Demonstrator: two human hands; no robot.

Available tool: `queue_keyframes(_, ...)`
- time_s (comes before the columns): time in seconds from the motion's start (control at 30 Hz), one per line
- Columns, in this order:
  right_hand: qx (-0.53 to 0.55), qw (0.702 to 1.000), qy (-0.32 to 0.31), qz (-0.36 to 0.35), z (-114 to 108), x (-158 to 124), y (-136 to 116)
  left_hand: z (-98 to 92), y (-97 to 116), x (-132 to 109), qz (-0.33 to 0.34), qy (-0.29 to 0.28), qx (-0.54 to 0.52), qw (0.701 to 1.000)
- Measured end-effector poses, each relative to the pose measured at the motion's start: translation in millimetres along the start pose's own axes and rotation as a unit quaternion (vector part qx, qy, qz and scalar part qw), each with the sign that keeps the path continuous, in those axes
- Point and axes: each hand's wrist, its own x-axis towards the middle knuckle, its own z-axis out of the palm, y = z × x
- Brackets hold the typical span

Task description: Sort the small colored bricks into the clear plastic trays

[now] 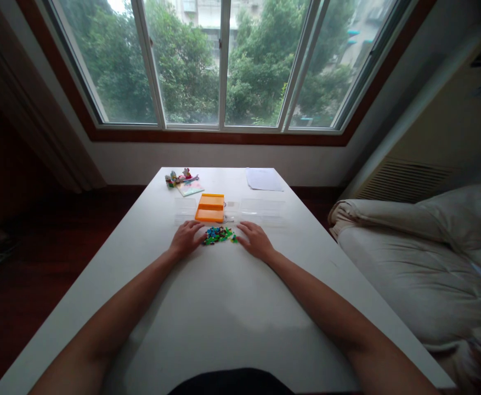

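Note:
A small heap of tiny coloured pieces (219,235), blue, green and red, lies on the white table (224,318). My left hand (186,237) rests flat on the table just left of the heap, fingers spread, holding nothing. My right hand (255,238) lies flat just right of the heap, fingers stretched toward it. Right behind the heap sits an orange box (210,208) among clear plastic trays (260,212).
At the table's far left stand small colourful toy figures (178,176) beside a printed card (190,188). A sheet of white paper (264,179) lies at the far right. A bed with a pale quilt (421,258) flanks the table's right side. A window spans the back wall.

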Motion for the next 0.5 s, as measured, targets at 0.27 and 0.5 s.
queue_keyframes(0.27,-0.026,0.997,0.050,0.059,-1.3,32.9,23.7,-7.7,-25.6,28.3,-0.097,0.049,0.047,0.993)
queue_keyframes(0.5,-0.028,0.998,-0.002,0.052,13.4,63.5,32.1,9.5,-29.9,48.4,-0.126,0.043,0.040,0.990)
